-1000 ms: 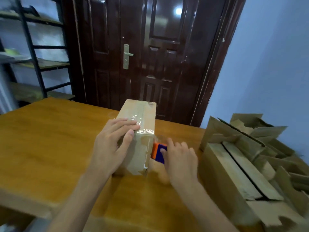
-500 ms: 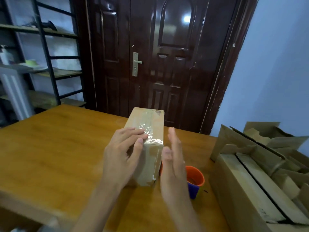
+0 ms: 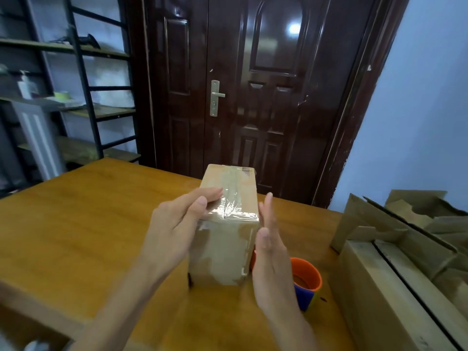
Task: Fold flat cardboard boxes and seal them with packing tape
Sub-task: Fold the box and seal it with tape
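Cardboard box [image 3: 225, 239]: brown, closed, standing on the wooden table [image 3: 76, 224]; clear packing tape [image 3: 231, 198] runs along its top seam and folds over the near edge (wrinkled and glossy there); further tape on the near face. Left hand [image 3: 174, 229]: fingers spread, laid flat against the box's left side, fingertips on its top. Right hand [image 3: 271, 259]: open, fingers together, edge-on just beside the box's right side; contact cannot be told. Orange-and-blue tape roll [image 3: 307, 283]: right of the box, behind the right hand.
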### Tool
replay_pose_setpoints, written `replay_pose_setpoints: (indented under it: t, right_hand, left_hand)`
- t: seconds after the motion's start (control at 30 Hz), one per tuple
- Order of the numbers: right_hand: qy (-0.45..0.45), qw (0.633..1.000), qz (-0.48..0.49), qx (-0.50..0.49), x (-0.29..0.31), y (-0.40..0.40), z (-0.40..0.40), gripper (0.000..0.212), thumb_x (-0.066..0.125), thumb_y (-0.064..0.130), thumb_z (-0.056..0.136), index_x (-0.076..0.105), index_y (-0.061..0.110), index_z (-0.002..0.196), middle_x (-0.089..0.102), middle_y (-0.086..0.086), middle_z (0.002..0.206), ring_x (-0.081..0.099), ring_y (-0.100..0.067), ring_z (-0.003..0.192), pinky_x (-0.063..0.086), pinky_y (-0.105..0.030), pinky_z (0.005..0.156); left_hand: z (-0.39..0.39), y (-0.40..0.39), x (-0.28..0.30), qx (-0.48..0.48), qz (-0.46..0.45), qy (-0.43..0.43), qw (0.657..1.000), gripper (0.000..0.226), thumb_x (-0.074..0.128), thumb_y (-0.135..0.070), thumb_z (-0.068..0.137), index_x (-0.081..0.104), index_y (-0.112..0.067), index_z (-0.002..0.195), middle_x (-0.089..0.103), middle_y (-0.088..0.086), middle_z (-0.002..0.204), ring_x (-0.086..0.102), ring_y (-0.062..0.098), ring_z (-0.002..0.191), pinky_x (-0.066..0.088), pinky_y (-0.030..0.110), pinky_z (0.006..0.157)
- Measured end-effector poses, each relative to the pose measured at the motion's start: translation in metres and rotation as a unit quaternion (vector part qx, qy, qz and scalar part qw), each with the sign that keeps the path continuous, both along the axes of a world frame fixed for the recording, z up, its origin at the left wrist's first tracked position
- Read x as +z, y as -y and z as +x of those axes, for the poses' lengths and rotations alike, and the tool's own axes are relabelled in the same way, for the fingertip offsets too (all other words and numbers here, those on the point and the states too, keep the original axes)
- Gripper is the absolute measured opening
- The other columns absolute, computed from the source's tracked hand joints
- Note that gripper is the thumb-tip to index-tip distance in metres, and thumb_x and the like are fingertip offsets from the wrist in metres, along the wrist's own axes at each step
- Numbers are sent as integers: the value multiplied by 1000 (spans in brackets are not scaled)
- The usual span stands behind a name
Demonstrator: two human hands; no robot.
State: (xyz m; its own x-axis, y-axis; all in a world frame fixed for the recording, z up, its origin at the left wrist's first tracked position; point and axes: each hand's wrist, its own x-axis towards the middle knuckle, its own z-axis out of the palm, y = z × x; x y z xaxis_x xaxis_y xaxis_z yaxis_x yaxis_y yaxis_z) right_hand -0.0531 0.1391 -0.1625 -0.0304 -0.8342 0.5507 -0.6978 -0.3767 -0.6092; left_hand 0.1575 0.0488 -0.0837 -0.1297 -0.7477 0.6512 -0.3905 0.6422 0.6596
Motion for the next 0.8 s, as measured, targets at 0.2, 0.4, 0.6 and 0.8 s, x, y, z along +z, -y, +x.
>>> replay_pose_setpoints:
  t: [0.2,0.4,0.6,0.8]
  right_hand:
    - [-192,979,-63,-36,62,39,20,47,19,57,112,43,49,151,13,11,173,39,-13,149,61,-30,91]
    - [-204,966,-114,-110,67,43,31,51,24,42,112,68,29,136,66,4,142,60,-27,135,62,-38,89]
    - [-113,989,-99,2,59,61,-8,51,23,39,113,69,34,134,61,20,144,42,-7,147,31,-14,115]
    - [3,993,-41,107,57,70,-30,52,24,48,112,70,33,130,61,24,143,41,-4,147,35,-29,121]
  left_hand:
    - [18,-4,-8,-20,-89,237,967,52,28,-46,112,59,-25,148,50,-14,158,33,2,153,36,38,124]
    - [11,-8,-15,3,-119,300,946,66,25,-63,108,45,-23,157,39,-8,166,21,12,160,37,36,122]
    - [24,13,-12,-67,-147,210,964,59,21,-45,114,67,-18,140,63,-7,146,47,15,148,44,44,117]
    - [24,14,-17,-157,-4,41,987,43,37,-23,110,72,-10,130,69,-2,139,50,20,146,38,44,121]
